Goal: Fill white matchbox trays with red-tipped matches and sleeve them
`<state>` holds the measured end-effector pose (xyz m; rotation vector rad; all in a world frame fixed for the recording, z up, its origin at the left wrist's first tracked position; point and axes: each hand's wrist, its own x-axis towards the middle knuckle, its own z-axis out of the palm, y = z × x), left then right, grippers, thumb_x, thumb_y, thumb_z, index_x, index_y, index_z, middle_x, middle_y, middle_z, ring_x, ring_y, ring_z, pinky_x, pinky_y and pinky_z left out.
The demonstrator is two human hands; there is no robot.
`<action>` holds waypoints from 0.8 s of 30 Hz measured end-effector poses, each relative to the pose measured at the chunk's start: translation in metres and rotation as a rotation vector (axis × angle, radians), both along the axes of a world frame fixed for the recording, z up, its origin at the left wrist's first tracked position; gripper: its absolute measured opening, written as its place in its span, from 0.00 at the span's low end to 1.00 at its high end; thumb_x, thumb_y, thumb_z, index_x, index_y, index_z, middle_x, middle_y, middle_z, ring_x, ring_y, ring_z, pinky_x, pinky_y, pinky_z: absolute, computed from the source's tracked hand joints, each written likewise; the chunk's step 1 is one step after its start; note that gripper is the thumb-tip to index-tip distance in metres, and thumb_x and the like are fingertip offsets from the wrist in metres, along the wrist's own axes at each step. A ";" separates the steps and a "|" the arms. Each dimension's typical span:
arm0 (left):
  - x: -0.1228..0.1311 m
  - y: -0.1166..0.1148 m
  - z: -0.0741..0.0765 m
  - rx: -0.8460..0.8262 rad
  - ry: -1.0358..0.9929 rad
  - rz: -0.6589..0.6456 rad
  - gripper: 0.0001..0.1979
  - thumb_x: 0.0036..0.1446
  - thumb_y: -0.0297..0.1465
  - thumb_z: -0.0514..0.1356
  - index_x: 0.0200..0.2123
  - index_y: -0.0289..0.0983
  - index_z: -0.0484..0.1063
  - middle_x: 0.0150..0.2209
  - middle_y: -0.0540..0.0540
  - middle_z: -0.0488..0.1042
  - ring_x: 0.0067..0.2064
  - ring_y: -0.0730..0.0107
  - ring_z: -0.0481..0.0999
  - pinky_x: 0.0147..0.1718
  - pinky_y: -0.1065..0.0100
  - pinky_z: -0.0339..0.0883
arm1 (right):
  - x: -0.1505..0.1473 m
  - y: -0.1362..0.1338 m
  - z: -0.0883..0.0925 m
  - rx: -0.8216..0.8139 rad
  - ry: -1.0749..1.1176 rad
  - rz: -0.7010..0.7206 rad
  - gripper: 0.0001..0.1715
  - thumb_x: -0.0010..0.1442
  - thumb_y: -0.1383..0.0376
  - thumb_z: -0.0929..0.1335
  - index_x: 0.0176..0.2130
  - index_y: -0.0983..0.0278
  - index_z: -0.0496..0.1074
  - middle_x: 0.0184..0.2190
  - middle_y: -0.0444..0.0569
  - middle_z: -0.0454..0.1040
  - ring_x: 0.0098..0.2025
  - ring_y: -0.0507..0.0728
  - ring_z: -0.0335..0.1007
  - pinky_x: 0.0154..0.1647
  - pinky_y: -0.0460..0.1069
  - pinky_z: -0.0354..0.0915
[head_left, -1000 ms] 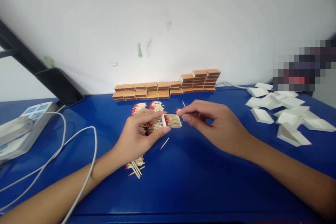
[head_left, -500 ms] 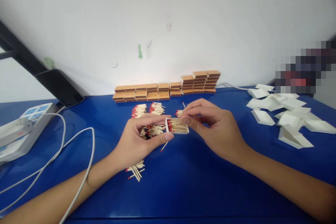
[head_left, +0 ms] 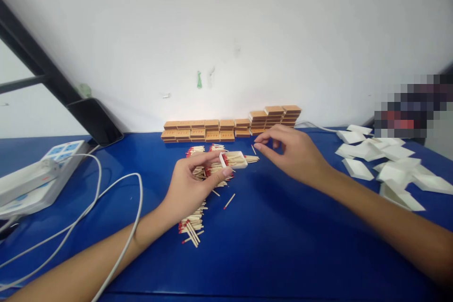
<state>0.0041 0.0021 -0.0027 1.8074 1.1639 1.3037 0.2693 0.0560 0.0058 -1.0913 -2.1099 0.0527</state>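
Note:
My left hand (head_left: 193, 184) pinches a small white matchbox tray (head_left: 234, 160) filled with red-tipped matches, holding it just above the blue table (head_left: 276, 240). My right hand (head_left: 293, 151) hovers to the right of the tray with its fingers loosely curled and slightly apart, holding nothing that I can see. Loose matches (head_left: 201, 170) lie in heaps under and behind my left hand, and more matches (head_left: 193, 226) sit by my left wrist. A single match (head_left: 229, 201) lies apart on the table.
Orange matchbox sleeves (head_left: 230, 125) are stacked in rows against the white wall. White empty trays (head_left: 385, 160) are scattered at the right. A power strip (head_left: 38, 177) with white cables (head_left: 116, 207) lies at the left, beside a dark phone (head_left: 95, 121) leaning on the wall.
My right hand has let go of the tray and moved back and to the right. My left hand still holds the filled tray. The camera has tilted slightly.

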 end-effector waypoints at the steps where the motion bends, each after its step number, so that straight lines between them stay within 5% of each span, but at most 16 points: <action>1: -0.001 0.002 0.000 0.016 -0.006 0.022 0.19 0.56 0.40 0.74 0.49 0.39 0.84 0.40 0.43 0.85 0.41 0.58 0.83 0.42 0.58 0.79 | 0.003 0.015 -0.001 0.042 -0.109 -0.008 0.06 0.67 0.60 0.72 0.40 0.60 0.78 0.35 0.49 0.77 0.38 0.59 0.71 0.39 0.55 0.66; 4: -0.004 0.005 -0.001 0.057 0.007 0.057 0.19 0.57 0.41 0.73 0.49 0.39 0.84 0.35 0.45 0.84 0.38 0.60 0.82 0.40 0.59 0.78 | 0.003 0.053 -0.001 0.175 -0.406 -0.031 0.10 0.67 0.59 0.72 0.44 0.62 0.78 0.41 0.55 0.76 0.46 0.65 0.69 0.44 0.57 0.65; 8: -0.005 0.004 -0.002 0.038 0.038 0.052 0.20 0.56 0.40 0.73 0.51 0.40 0.84 0.43 0.43 0.84 0.45 0.57 0.82 0.50 0.56 0.75 | -0.020 0.087 0.009 0.342 -0.712 -0.119 0.10 0.68 0.61 0.70 0.44 0.65 0.78 0.43 0.60 0.76 0.47 0.67 0.64 0.44 0.57 0.60; 12: -0.005 0.004 -0.002 0.018 0.028 0.022 0.21 0.57 0.40 0.73 0.52 0.41 0.83 0.45 0.43 0.84 0.46 0.56 0.81 0.50 0.55 0.74 | -0.040 0.113 0.024 0.409 -0.944 -0.200 0.11 0.66 0.63 0.71 0.44 0.67 0.80 0.45 0.63 0.76 0.51 0.70 0.62 0.45 0.58 0.56; 18: -0.007 0.006 -0.003 0.019 0.028 0.026 0.20 0.57 0.40 0.73 0.51 0.42 0.83 0.45 0.43 0.84 0.46 0.55 0.82 0.51 0.53 0.74 | -0.046 0.137 0.028 0.374 -1.025 -0.120 0.07 0.61 0.63 0.75 0.34 0.65 0.81 0.39 0.59 0.78 0.50 0.68 0.62 0.43 0.57 0.54; 24: -0.009 0.007 -0.004 -0.005 0.058 -0.003 0.19 0.58 0.39 0.72 0.53 0.42 0.83 0.45 0.44 0.84 0.45 0.58 0.81 0.51 0.54 0.73 | -0.043 0.132 0.035 0.359 -0.999 -0.079 0.13 0.67 0.65 0.70 0.31 0.65 0.80 0.36 0.58 0.80 0.46 0.65 0.64 0.40 0.56 0.54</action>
